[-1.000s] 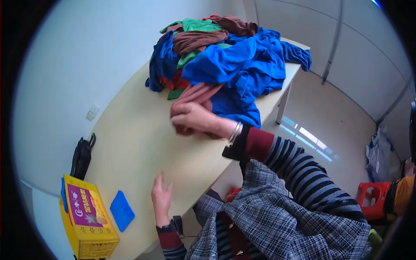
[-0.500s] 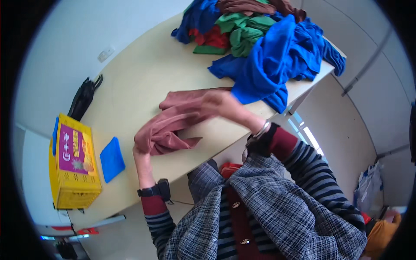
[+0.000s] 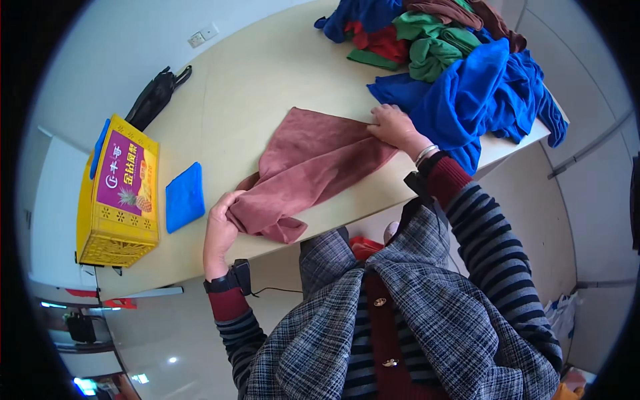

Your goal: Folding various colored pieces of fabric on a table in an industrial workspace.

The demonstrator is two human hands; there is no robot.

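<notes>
A brown-pink cloth lies partly spread on the table, creased along its length and bunched at its near left end. My left hand grips that left end, fingers partly tucked behind the fabric. At the cloth's right end, my right hand pinches the edge between thumb and fingers. A flat folded blue cloth rests on the table to the left of my left hand. Just right of my right hand begins a heap of crumpled cloths, with a blue cloth nearest.
Green cloths, a red cloth and brown ones fill the heap at the far right of the table. A yellow crate stands at the left edge, with a black folded umbrella behind it. Wall sockets are beyond.
The brown-pink cloth has gone from bunched to more spread out. My right hand has moved right along it and now pinches its edge. The view has shifted, too.
</notes>
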